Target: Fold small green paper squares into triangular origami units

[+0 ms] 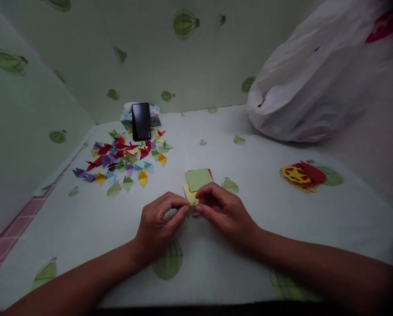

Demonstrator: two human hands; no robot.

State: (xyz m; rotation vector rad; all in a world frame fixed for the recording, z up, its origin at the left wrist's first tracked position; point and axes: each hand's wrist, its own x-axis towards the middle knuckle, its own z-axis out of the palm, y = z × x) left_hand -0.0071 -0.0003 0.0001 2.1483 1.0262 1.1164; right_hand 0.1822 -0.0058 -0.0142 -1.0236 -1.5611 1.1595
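Between my two hands is a small folded piece of green paper (192,204), mostly covered by fingertips. My left hand (162,219) pinches its left side between thumb and forefinger. At its right side, my right hand (224,210) is closed on it, thumb against the edge and forefinger bent above. Just behind the hands lie loose square sheets: a green paper square (198,179) over a red one, and a yellow paper square (189,192) partly hidden by my right hand. Purple and pinkish paper edges peek out beneath.
Many folded paper cranes (127,158) in several colours lie heaped at back left. A phone (141,122) leans on a tissue box (155,115) behind them. A white plastic bag (295,96) bulges at back right. Yellow and red cut-outs (297,174) lie at right.
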